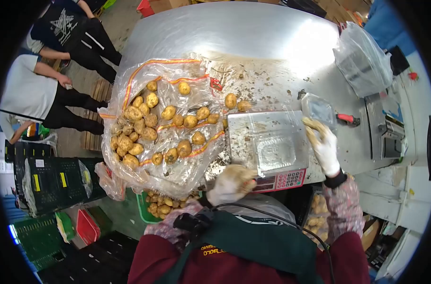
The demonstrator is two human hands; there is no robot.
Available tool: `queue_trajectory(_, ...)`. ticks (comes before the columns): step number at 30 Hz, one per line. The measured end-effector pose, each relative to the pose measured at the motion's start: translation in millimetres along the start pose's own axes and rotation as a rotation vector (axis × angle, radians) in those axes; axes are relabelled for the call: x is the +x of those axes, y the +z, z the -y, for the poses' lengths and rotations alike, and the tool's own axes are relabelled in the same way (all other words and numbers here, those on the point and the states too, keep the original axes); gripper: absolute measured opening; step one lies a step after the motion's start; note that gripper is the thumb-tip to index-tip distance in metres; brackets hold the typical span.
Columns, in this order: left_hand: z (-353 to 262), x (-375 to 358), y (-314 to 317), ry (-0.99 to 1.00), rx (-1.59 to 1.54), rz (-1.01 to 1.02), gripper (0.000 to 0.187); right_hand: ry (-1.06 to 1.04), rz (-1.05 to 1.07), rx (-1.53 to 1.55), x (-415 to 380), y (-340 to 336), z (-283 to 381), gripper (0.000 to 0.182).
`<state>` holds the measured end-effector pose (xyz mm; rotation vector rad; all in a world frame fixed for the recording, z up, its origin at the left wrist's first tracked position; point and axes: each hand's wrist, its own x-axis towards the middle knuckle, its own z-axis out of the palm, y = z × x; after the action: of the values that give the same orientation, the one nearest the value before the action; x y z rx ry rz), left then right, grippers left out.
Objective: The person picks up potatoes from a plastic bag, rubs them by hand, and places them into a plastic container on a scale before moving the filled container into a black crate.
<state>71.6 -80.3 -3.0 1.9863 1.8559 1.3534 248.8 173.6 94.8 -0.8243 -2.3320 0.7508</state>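
My right hand (pixel 323 146), in a stained white glove, is reached out with its fingers extended, fingertips at the near edge of a stack of clear plastic trays (pixel 318 108). At the near left corner of a red-and-silver digital scale (pixel 241 128), my left hand (pixel 230 184) is gloved, dirty and blurred, its fingers not distinct. On the scale's plate lies a clear plastic tray (pixel 276 150) with no potatoes in it. Left of the scale, soil-covered potatoes (pixel 139 125) are spread on an opened clear plastic bag (pixel 173 97) with red-and-yellow stripes.
Below the table edge stands a green crate (pixel 142 208) of potatoes. Packed trays of potatoes (pixel 318 221) sit low at my right. A red-handled tool (pixel 349 118) and a bag-covered box (pixel 364 61) are on the table's right. Two people (pixel 35 90) stand at left.
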Motion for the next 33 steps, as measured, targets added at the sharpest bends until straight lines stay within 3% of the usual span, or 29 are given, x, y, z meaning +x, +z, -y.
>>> queue_trajectory(1,18,-12,-16,-0.093,0.010,-0.128,0.017,-0.030,0.076,0.022,28,19,12,0.026)
queue_trajectory(2,36,-17,-38,-0.326,-0.075,-0.202,0.009,-0.117,0.094,-0.017,53,45,13,0.023)
queue_trajectory(3,46,-8,-56,-0.620,-0.260,-0.441,0.016,-0.205,0.115,-0.053,77,77,6,0.021)
queue_trajectory(4,84,-13,-73,-0.651,-0.147,-0.540,0.015,-0.220,0.181,-0.150,103,108,4,0.020)
queue_trajectory(5,124,-23,-92,-0.639,0.164,-0.471,0.016,-0.237,0.245,-0.244,126,140,1,0.019)
queue_trajectory(7,185,-15,-123,-0.511,0.453,-0.451,0.025,-0.243,0.412,-0.420,162,210,-21,0.021)
queue_trajectory(9,247,-10,-132,-0.560,0.546,-0.332,0.031,0.043,0.679,-0.540,184,254,-2,0.024)
queue_trajectory(11,282,1,-133,-0.722,0.711,-0.085,0.037,0.051,0.842,-0.591,189,284,-6,0.027)
queue_trajectory(13,299,13,-137,-0.853,0.614,0.166,0.043,-0.068,0.838,-0.587,182,314,-34,0.029)
queue_trajectory(14,319,4,-129,-0.849,0.562,0.085,0.045,-0.119,0.905,-0.623,183,314,-28,0.031)
queue_trajectory(17,319,2,-137,-0.838,0.268,-0.175,0.041,0.011,0.921,-0.672,204,295,5,0.039)
queue_trajectory(18,315,2,-142,-0.822,0.113,-0.308,0.033,0.091,0.829,-0.526,214,291,4,0.042)
queue_trajectory(19,314,-6,-142,-0.834,-0.306,-0.556,0.026,0.167,0.733,-0.380,225,284,0,0.045)
queue_trajectory(21,286,-17,-164,-0.846,-1.173,-0.792,0.027,0.498,0.574,0.192,250,288,-14,0.042)
queue_trajectory(23,279,-51,-162,-0.925,-1.612,-0.935,0.032,0.419,0.633,0.449,252,288,55,0.034)
queue_trajectory(25,259,-50,-167,-0.798,-1.817,-0.830,0.031,0.224,0.766,0.437,249,328,98,0.030)
queue_trajectory(27,236,-48,-174,-0.996,-1.752,-0.946,0.028,-0.088,0.894,0.278,247,395,124,0.025)
queue_trajectory(29,218,-48,-187,-0.953,-1.610,-0.918,0.026,-0.326,0.742,-0.228,235,441,180,0.021)
queue_trajectory(32,204,-56,-207,-0.796,-0.948,-0.723,0.034,-0.439,0.732,-0.272,227,508,201,0.027)
queue_trajectory(33,202,-60,-210,-0.795,-0.940,-0.725,0.034,-0.512,0.716,-0.299,226,523,203,0.030)
